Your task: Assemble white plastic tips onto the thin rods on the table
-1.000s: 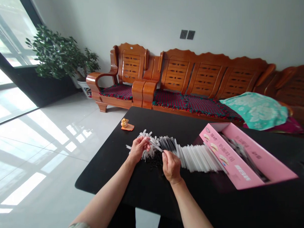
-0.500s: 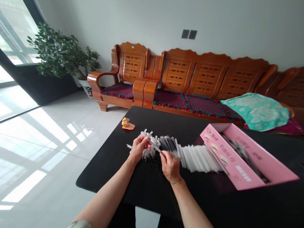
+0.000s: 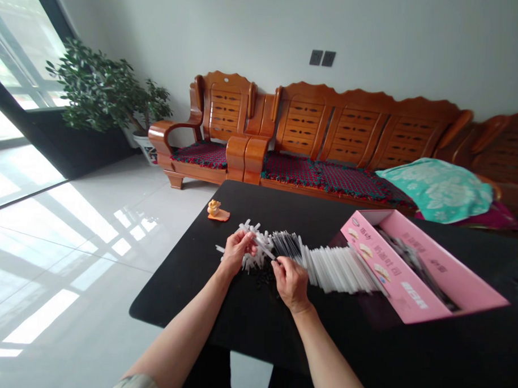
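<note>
Between my two hands is a slim whitish pen barrel [image 3: 265,248], tilted down toward the right. My left hand [image 3: 239,251] is closed on its upper end. At the lower end, my right hand [image 3: 290,281] pinches a small dark part against or near the barrel; the fingers partly hide it. Under and behind my left hand lies a heap of short white pen caps [image 3: 252,261]. Small black pieces [image 3: 262,276] are scattered just below the heap. Thin dark pen refills [image 3: 286,245] lie behind my right hand, beside a row of translucent white barrels [image 3: 339,269].
A pink cardboard box [image 3: 388,269] holding dark items stands right on the black table [image 3: 188,288]. A small yellow figurine [image 3: 214,208] on an orange base sits near the far left edge. Beyond are a wooden bench [image 3: 306,125] and a potted plant [image 3: 105,92].
My right hand has shifted very slightly, still at the barrel's lower end. My left hand keeps its grip, and the things on the table have not moved.
</note>
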Available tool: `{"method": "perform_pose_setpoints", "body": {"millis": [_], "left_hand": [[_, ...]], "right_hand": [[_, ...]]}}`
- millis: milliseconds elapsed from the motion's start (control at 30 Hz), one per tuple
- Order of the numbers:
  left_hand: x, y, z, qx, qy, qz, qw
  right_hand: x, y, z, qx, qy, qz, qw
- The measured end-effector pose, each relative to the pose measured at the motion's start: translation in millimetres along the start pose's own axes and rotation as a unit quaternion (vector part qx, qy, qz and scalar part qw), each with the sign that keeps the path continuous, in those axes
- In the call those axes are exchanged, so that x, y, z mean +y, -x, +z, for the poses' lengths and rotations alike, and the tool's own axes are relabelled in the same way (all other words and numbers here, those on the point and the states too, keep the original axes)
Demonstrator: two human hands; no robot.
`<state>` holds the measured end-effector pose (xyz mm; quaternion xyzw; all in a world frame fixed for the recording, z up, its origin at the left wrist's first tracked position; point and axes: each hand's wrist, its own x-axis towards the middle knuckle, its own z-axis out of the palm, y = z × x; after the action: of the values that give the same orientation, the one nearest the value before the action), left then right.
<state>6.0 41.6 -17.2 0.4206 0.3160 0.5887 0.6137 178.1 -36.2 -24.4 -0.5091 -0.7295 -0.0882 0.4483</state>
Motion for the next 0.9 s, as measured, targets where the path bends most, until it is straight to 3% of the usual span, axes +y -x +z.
{"method": "perform_pose_setpoints", "body": {"millis": [900], "left_hand": [[2.3,0.0,1.0,0.008,-0.001,-0.004,1.000]], "right_hand": [[1.1,1.2,-0.5,-0.002,-0.005,0.028,1.000]]}}
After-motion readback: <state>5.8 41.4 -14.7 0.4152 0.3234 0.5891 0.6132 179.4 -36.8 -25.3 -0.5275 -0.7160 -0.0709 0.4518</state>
